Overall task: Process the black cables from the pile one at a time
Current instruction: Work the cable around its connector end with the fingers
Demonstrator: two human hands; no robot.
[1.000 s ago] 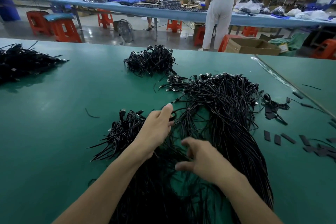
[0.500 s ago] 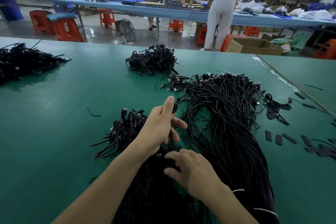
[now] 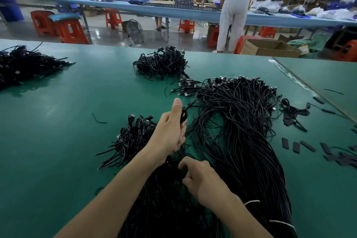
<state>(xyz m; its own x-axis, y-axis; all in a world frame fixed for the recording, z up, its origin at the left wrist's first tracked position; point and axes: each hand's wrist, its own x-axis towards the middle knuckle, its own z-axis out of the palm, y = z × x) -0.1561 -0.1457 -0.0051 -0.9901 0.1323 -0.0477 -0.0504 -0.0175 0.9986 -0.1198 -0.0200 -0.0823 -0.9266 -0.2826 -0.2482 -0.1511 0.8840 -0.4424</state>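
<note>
A long pile of loose black cables (image 3: 241,131) runs down the middle of the green table (image 3: 67,121) toward me. My left hand (image 3: 170,131) grips one black cable (image 3: 184,116) in its fist, thumb up, beside the pile. Just below it, my right hand (image 3: 202,179) has its fingers curled, pinching cable strands at the near end of the pile. A smaller bundle of coiled cables (image 3: 133,137) lies just left of my left hand.
Another coiled bundle (image 3: 162,63) sits further back, and a dark cable heap (image 3: 23,63) lies at the far left. Small black strips (image 3: 309,147) are scattered at the right. Two people stand at a blue bench (image 3: 173,10) beyond the table. A cardboard box (image 3: 268,48) stands on the floor.
My left hand has closed into a fist round a cable and lifted slightly. My right hand has moved left and nearer to me, into the near end of the pile.
</note>
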